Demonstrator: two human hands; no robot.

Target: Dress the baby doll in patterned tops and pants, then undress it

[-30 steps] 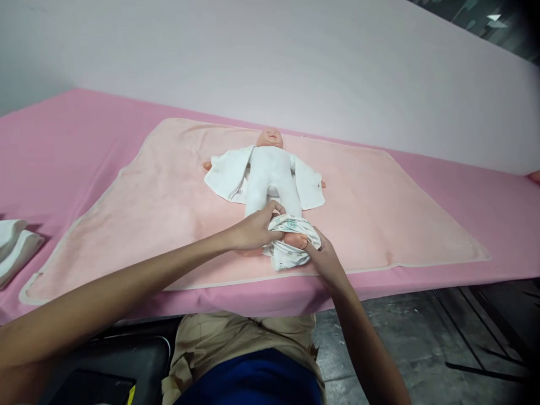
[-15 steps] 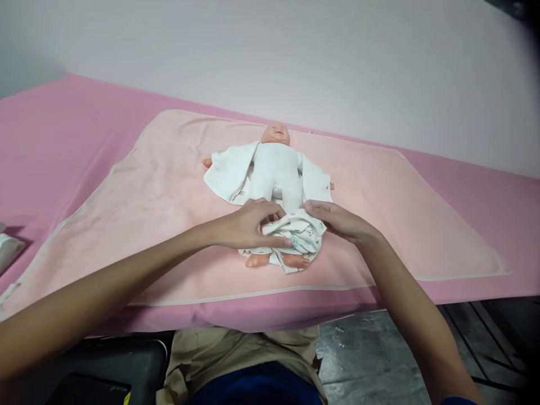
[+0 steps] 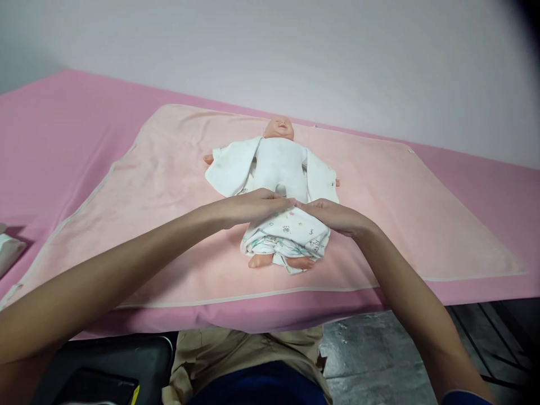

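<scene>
A baby doll [image 3: 279,128] lies on its back, its head toward the wall. It has a white jacket [image 3: 234,166] spread open at both sides over a white cloth body. White printed baby pants [image 3: 287,229] are bunched around its legs, with the bare feet sticking out at the near end. My left hand [image 3: 257,207] is closed at the upper edge of the pants, fingertips partly hidden. Beside it, my right hand [image 3: 337,215] grips the same edge from the right. The fingertips of both hands meet near the middle.
A pale pink blanket [image 3: 169,169] lies under the doll on a pink-covered table [image 3: 37,124]. At the left edge sits a whitish object [image 3: 9,250], cut off by the frame. A black case [image 3: 113,360] stands below the table's front edge. The wall rises behind.
The upper part of the pants has been drawn up the legs toward the body and spread smoother. My left hand has moved up and right, closer to the right hand.
</scene>
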